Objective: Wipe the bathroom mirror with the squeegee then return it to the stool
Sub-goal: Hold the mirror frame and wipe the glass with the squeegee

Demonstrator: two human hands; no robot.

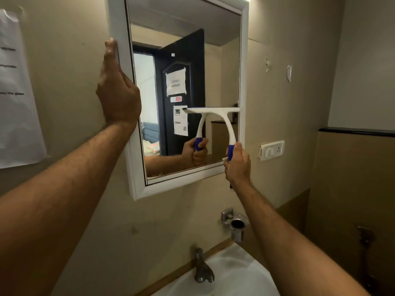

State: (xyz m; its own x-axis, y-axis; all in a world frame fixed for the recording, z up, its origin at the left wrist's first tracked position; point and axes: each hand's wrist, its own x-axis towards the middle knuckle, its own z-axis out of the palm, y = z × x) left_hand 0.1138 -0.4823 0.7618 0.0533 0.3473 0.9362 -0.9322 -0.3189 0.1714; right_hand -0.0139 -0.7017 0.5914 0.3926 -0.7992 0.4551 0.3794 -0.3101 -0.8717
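A white-framed mirror (pixel 243 60) hangs on the beige wall in front of me. My right hand (pixel 238 165) grips the blue handle of a white squeegee (pixel 229 127). Its blade lies flat and level against the glass in the lower right part of the mirror. My left hand (pixel 117 88) rests against the frame's left edge, fingers straight and pointing up. The glass reflects the squeegee, my right hand and a dark door with papers taped on it. No stool is in view.
A white sink (pixel 230 276) with a metal tap (pixel 202 268) sits below the mirror. A chrome holder (pixel 235 223) juts from the wall under my right arm. A switch plate (pixel 272 150) is to the right. A paper notice (pixel 15 92) hangs at the left.
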